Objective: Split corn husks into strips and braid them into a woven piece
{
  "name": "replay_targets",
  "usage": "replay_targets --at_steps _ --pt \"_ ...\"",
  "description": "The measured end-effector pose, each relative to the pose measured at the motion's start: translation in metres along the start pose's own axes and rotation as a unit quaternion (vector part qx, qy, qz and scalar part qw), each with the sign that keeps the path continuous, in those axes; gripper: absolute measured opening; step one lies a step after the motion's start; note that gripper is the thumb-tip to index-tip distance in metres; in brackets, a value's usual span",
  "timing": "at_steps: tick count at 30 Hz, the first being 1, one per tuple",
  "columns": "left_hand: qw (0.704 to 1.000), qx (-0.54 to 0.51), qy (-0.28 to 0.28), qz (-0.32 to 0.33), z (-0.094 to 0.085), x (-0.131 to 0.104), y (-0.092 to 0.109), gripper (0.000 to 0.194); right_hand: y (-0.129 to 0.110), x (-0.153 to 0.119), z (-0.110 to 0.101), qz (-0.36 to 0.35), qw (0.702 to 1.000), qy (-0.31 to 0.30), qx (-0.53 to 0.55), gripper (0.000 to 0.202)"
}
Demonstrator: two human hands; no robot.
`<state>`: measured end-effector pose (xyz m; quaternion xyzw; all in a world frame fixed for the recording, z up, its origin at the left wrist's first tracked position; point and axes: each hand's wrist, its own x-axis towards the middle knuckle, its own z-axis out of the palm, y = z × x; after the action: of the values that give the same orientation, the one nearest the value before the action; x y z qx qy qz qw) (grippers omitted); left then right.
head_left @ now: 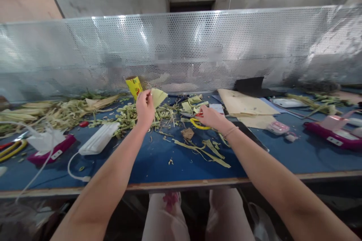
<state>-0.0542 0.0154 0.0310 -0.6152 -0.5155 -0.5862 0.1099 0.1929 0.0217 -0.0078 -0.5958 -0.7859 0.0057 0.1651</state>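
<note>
One pale-green leaf piece (158,97) is being pinched by the left hand (145,109), mid-frame; one scissors pair (194,115) is being gripped by the right hand (213,118), blades leftward, long axis near-level.

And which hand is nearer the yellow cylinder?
Left. The left hand is close beside the yellow cylinder; the right hand is well to its right, at the scissors.

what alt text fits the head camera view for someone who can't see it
The left hand holds up a pale green leaf-like piece, and the right hand holds scissors with red and yellow handles, over a blue table. Plant scraps litter the tabletop before a perforated metal screen.
</note>
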Motion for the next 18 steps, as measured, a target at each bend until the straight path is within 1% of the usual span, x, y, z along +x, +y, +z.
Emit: replay_targets --at_steps 1,2,3,4,6,8,10,12,14,16,18 --pt "1.0 -0.012 0.008 -0.002 -0.002 0.0 0.004 0.02 -0.003 0.0 0.003 -0.012 1.0 0.007 0.002 0.025" --pt "0.999 -0.031 0.017 -0.007 -0.004 0.0 0.008 0.021 -0.006 0.0 0.005 -0.043 0.999 0.018 0.005 0.022" --pt "0.998 -0.062 0.026 -0.019 -0.005 0.0 0.011 0.021 -0.009 0.0 0.006 -0.069 0.997 0.044 0.011 0.02" --pt "0.994 -0.101 0.021 -0.031 -0.006 -0.001 0.015 0.021 -0.011 0.0 0.007 -0.073 0.994 0.074 0.027 0.018" --pt "0.98 -0.189 -0.016 -0.064 -0.005 -0.003 0.023 0.022 -0.017 0.0 0.006 -0.086 0.985 0.117 0.098 0.015" --pt "0.953 -0.277 -0.06 -0.107 -0.002 -0.006 0.033 0.021 -0.024 -0.001 0.004 -0.122 0.96 0.137 0.209 0.018" --pt "0.916 -0.355 -0.102 -0.156 0.001 -0.01 0.043 0.019 -0.03 -0.004 0.001 -0.154 0.925 0.136 0.318 0.021" --pt "0.881 -0.411 -0.128 -0.196 0.004 -0.015 0.052 0.017 -0.036 -0.008 -0.002 -0.18 0.882 0.109 0.422 0.025" --pt "0.856 -0.438 -0.156 -0.228 0.007 -0.021 0.058 0.016 -0.041 -0.012 -0.004 -0.18 0.844 0.079 0.499 0.028" --pt "0.844 -0.439 -0.182 -0.25 0.011 -0.028 0.06 0.016 -0.045 -0.015 -0.006 -0.158 0.825 0.057 0.539 0.03" --pt "0.846 -0.423 -0.199 -0.255 0.015 -0.034 0.058 0.017 -0.047 -0.015 -0.006 -0.132 0.818 0.045 0.558 0.031"
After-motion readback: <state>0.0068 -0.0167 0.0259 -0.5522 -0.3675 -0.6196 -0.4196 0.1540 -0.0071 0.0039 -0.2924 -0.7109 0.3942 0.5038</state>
